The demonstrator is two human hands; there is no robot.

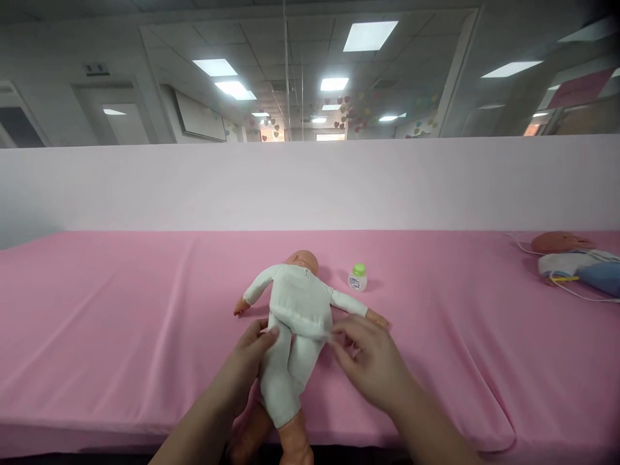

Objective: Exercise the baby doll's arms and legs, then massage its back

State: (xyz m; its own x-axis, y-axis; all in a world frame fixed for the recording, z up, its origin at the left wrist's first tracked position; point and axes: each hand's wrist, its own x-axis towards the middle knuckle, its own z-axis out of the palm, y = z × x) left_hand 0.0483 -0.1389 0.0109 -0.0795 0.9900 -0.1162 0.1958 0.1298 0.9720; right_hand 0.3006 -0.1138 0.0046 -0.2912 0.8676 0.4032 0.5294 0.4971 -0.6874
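Note:
A baby doll (300, 303) with a white cloth body lies on its back on the pink sheet, its arms spread and its bare feet toward me at the near edge. My left hand (254, 355) grips the doll's hip and upper leg at the left, thumb on top, other fingers partly hidden underneath. At the doll's right side, my right hand (371, 358) is closed in a pinch on the edge of the white cloth near the waist; its fingertips are slightly blurred. Beyond the doll's right arm stands a small clear bottle (357, 279) with a green cap.
The pink sheet (121, 310) covers the table, with folds at left and right. A white partition (310, 187) runs along the back. At the far right lies another doll (581, 261) in blue and white clothing, with thin white tubing around it.

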